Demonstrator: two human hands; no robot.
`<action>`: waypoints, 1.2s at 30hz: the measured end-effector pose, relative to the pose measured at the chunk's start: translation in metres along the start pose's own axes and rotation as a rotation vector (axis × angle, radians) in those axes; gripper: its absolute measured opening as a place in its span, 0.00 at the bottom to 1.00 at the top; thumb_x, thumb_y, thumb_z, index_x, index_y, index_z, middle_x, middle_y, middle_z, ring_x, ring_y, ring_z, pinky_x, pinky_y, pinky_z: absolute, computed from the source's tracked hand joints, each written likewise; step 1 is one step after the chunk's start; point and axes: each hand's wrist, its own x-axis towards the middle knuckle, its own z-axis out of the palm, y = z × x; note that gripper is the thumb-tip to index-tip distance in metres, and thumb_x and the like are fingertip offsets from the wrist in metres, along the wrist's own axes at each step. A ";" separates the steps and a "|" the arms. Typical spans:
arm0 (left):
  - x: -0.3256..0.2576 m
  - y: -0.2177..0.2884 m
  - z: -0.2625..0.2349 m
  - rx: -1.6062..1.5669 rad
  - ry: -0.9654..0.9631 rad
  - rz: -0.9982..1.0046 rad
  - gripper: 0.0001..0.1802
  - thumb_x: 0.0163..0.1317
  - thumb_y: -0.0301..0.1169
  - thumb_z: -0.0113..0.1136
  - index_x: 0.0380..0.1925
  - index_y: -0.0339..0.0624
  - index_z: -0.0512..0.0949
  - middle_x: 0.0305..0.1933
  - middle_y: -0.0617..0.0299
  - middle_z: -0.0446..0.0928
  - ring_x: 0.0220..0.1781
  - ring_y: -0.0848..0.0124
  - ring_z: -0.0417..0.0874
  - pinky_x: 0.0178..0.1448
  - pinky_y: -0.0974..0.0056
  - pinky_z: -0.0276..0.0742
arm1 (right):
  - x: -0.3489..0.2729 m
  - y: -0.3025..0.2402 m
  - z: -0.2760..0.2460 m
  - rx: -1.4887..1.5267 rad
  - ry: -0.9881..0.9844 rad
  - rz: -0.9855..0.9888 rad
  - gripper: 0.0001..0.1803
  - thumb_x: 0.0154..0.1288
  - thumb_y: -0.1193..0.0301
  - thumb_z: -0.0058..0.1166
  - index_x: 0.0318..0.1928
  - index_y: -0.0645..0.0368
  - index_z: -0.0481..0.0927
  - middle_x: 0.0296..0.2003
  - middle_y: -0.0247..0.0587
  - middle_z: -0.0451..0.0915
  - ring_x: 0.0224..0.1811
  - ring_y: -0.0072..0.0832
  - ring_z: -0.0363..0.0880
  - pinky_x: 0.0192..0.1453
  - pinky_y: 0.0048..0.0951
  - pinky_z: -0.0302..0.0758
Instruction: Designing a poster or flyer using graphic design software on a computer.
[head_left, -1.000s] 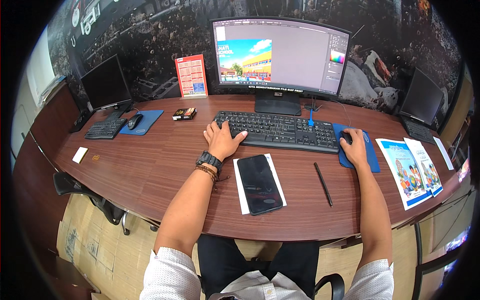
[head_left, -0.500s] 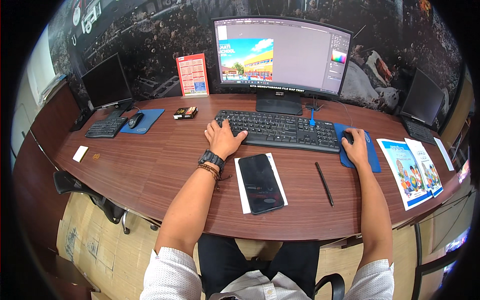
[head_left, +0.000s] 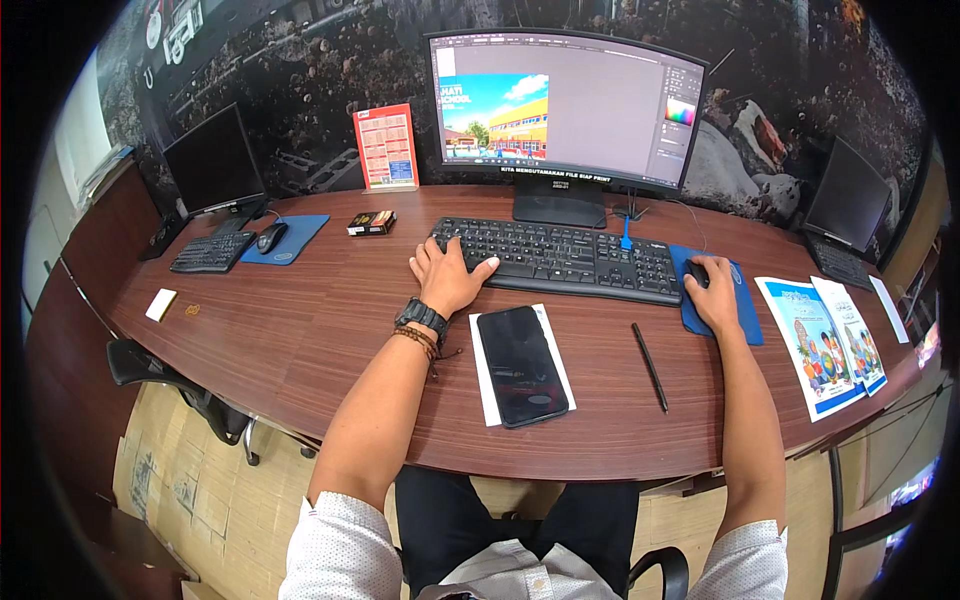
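Observation:
My left hand (head_left: 448, 277) rests with spread fingers on the left end of a black keyboard (head_left: 570, 258); a black watch and bead bracelet sit on that wrist. My right hand (head_left: 714, 294) covers a black mouse (head_left: 697, 270) on a blue mouse pad (head_left: 745, 322). A curved monitor (head_left: 565, 105) stands behind the keyboard, showing a design program with a picture of a building. Between my forearms a black phone (head_left: 522, 365) lies on a white sheet (head_left: 484, 380). A black pen (head_left: 650, 366) lies to its right.
Printed colour leaflets (head_left: 825, 345) lie at the right of the brown desk (head_left: 300, 330). A second monitor (head_left: 213, 160), small keyboard (head_left: 211, 252) and mouse (head_left: 270, 237) stand far left. A red card stand (head_left: 386, 147), a small box (head_left: 371, 222) and another screen (head_left: 848, 195) are nearby.

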 end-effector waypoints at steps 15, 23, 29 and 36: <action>-0.001 0.000 -0.003 -0.045 0.009 -0.003 0.47 0.60 0.62 0.59 0.65 0.31 0.67 0.68 0.28 0.57 0.73 0.38 0.53 0.75 0.40 0.44 | 0.001 -0.001 0.001 0.006 -0.002 0.019 0.21 0.59 0.67 0.61 0.53 0.58 0.79 0.54 0.51 0.72 0.58 0.48 0.74 0.64 0.41 0.71; -0.003 0.002 -0.007 -0.046 -0.009 -0.001 0.52 0.55 0.66 0.62 0.64 0.28 0.67 0.67 0.29 0.58 0.72 0.38 0.53 0.75 0.40 0.44 | 0.001 -0.001 0.002 0.003 0.000 0.018 0.20 0.60 0.66 0.61 0.53 0.57 0.80 0.54 0.51 0.72 0.58 0.48 0.74 0.63 0.41 0.71; -0.003 0.002 -0.006 -0.042 -0.007 -0.003 0.52 0.55 0.66 0.63 0.64 0.29 0.68 0.68 0.28 0.57 0.73 0.38 0.52 0.75 0.40 0.43 | 0.001 0.000 0.002 -0.014 0.008 0.011 0.20 0.60 0.66 0.61 0.53 0.57 0.80 0.54 0.51 0.72 0.58 0.49 0.74 0.63 0.42 0.71; -0.002 0.001 -0.005 -0.048 0.000 0.004 0.52 0.55 0.66 0.62 0.64 0.30 0.68 0.68 0.26 0.57 0.73 0.36 0.52 0.75 0.39 0.43 | 0.000 -0.002 0.002 -0.005 0.007 0.023 0.20 0.60 0.66 0.60 0.53 0.57 0.80 0.54 0.52 0.72 0.58 0.50 0.73 0.63 0.42 0.71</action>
